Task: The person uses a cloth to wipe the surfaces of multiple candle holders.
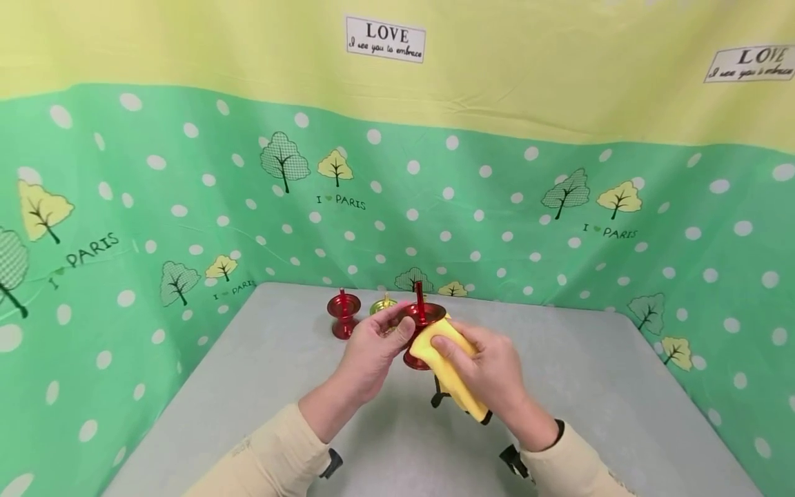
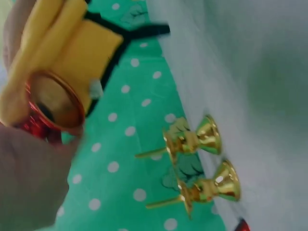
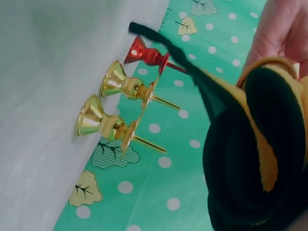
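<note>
Grey worktop (image 1: pixel 590 400), dotted curtain (image 1: pixel 447 193) behind; arms (image 1: pixel 273 445) angle inward, left grip (image 1: pixel 373 348) pinching a red holder (image 1: pixel 428 313) aloft, right grip (image 1: pixel 491 362) pinching a cloth (image 1: pixel 453 373) against it. Beyond stand another red holder (image 1: pixel 344 308) and two gold holders (image 3: pixel 91 118), partly blocked in the head view.

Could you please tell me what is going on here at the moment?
A person's left hand holds a shiny red, metallic-looking candle holder with a central spike above the grey tabletop, while the right hand grips a folded yellow cloth with dark backing against it. Farther back, a matching red candle holder and two shiny gold candle holders stand upright on the tabletop.
</note>
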A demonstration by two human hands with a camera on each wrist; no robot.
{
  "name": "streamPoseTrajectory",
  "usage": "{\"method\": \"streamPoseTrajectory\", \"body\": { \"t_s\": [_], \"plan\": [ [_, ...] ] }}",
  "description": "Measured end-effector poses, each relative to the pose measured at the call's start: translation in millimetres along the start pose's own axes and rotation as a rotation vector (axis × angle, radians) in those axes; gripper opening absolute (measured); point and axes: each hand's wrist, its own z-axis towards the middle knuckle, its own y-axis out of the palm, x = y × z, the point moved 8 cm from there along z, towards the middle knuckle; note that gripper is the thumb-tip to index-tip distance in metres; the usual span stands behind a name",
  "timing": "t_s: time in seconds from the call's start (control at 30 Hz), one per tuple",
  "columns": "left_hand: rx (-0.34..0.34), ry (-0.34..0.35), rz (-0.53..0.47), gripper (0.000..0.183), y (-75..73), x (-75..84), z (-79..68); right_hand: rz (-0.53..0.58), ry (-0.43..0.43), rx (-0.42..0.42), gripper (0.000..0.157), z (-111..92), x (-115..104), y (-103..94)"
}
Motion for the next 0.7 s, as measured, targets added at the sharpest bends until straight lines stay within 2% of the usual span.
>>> {"method": "streamPoseTrajectory", "body": {
  "t_s": [0.07,0.13,0.27,0.4,0.57,0.7],
  "plan": [
    [0.058,0.004,0.021,0.065,-1.2,0.8,0.3,-0.063,-0.054,0.053,0.03,-0.5,-5.5,-1.6],
    [0.086,0.004,0.058,0.062,-0.7,2.2,-0.7,-0.131,-0.116,0.101,0.034,-1.3,-11.8,-2.9],
    [0.081,-0.001,0.15,0.07,2.2,5.5,-4.1,-0.272,-0.283,0.198,0.038,-6.8,-31.1,-5.4],
    [0.095,0.002,0.174,0.082,1.3,8.7,-6.1,-0.357,-0.409,0.285,0.047,-12.6,-49.7,-6.7],
    [0.125,0.014,0.168,0.085,-0.8,11.0,-8.3,-0.374,-0.444,0.324,0.048,-13.7,-57.7,-8.1],
    [0.104,0.032,0.135,0.08,-0.8,14.9,-6.0,-0.329,-0.405,0.276,0.044,-9.8,-51.0,-9.8]
  ]
}}
